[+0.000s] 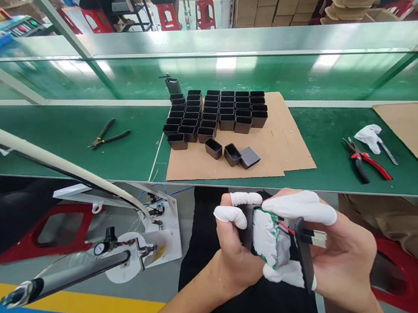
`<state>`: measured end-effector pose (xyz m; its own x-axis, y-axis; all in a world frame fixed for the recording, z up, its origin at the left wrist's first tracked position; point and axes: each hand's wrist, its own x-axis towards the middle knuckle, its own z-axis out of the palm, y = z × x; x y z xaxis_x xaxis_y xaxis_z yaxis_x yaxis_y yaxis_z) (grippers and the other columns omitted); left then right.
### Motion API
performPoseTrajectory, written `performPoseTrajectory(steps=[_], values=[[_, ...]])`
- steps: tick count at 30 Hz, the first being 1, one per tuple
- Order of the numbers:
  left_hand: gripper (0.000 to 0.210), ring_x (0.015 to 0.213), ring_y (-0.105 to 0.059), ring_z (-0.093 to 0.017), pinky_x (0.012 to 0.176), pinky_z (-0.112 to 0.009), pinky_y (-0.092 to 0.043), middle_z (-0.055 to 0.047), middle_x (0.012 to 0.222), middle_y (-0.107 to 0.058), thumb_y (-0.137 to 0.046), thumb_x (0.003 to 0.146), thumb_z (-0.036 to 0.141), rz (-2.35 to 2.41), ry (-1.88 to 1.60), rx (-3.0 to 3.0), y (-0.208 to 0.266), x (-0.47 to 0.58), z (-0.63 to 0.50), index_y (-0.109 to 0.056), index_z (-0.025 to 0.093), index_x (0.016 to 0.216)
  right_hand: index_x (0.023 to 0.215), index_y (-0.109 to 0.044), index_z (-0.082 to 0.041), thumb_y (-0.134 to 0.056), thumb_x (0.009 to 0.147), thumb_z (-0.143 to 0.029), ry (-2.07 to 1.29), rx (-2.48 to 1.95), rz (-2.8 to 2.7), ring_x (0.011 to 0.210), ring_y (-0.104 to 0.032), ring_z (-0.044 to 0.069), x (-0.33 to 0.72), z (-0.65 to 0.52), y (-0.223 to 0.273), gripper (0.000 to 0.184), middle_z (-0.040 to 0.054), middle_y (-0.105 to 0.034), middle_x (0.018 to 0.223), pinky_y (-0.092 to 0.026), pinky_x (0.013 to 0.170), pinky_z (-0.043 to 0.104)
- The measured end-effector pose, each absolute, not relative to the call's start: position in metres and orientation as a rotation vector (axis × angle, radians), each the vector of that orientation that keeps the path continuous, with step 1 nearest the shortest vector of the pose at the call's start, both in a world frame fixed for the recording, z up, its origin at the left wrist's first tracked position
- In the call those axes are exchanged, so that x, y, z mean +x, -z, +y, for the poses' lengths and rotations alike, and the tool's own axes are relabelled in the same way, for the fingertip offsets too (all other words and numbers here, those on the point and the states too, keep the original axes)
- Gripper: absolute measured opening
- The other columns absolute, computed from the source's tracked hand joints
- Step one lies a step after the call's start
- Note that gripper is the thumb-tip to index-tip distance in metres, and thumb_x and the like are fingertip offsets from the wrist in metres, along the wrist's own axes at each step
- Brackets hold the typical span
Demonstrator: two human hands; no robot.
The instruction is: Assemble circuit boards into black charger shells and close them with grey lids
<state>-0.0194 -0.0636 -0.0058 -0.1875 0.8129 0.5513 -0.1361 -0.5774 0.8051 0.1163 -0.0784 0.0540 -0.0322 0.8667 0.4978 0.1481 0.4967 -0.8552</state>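
Observation:
My left hand, with white finger cots on its fingertips, is closed around a black plastic case over my lap. Partly at the case's opening sits a green circuit board thickly coated with white paste. My right hand, also in white finger cots, grips this board and a black end cover. Red and black wires run between board and cover. A pale connector sticks out of the cover's outer face. How far the board reaches into the case is hidden.
Rows of open black cases stand on cardboard on the green bench. Cutting pliers lie left; red-handled pliers and a white cloth with a thin blade lie right. An air-press stand is at lower left.

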Motion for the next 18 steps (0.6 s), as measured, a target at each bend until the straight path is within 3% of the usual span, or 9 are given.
performPoseTrajectory(steps=[3,7,13,18], values=[[0.047,0.097,-0.073,-0.019,0.08,-0.03,-0.062,-0.003,0.11,-0.062,-0.086,0.093,0.036,0.826,-1.832,1.414,0.0072,-0.02,-0.064,-0.041,0.028,0.099,0.128,-0.081,-0.024,-0.106,0.069,-0.017,-0.751,-0.919,-1.516,0.1,-0.08,0.032,0.1164,-0.0787,-0.0521,0.064,0.0085,-0.083,0.108,-0.07,0.076,0.041],[0.028,0.095,-0.072,-0.018,0.082,-0.031,-0.061,-0.004,0.111,-0.062,-0.067,0.105,0.026,0.872,-1.814,1.362,0.0125,-0.0206,-0.0662,-0.04,0.027,0.098,0.13,-0.08,-0.026,-0.104,0.071,-0.015,-0.791,-0.925,-1.496,0.102,-0.079,0.031,0.1166,-0.0781,-0.0482,0.065,0.0087,-0.083,0.111,-0.07,0.077,0.04],[0.04,0.101,-0.071,-0.019,0.087,-0.031,-0.061,-0.003,0.111,-0.059,-0.08,0.096,0.027,0.838,-1.797,1.4,0.0146,-0.0236,-0.0651,-0.041,0.028,0.101,0.129,-0.081,-0.028,-0.104,0.07,-0.016,-0.797,-0.938,-1.492,0.105,-0.079,0.031,0.1166,-0.0752,-0.0462,0.064,0.0086,-0.083,0.114,-0.071,0.082,0.041],[0.055,0.091,-0.067,-0.017,0.081,-0.028,-0.06,-0.001,0.109,-0.06,-0.094,0.084,0.029,0.85,-1.774,1.404,0.0088,-0.0247,-0.0629,-0.041,0.028,0.1,0.131,-0.079,-0.029,-0.103,0.071,-0.017,-0.801,-0.941,-1.517,0.101,-0.08,0.031,0.1168,-0.0733,-0.0467,0.066,0.0088,-0.083,0.112,-0.071,0.073,0.04]])
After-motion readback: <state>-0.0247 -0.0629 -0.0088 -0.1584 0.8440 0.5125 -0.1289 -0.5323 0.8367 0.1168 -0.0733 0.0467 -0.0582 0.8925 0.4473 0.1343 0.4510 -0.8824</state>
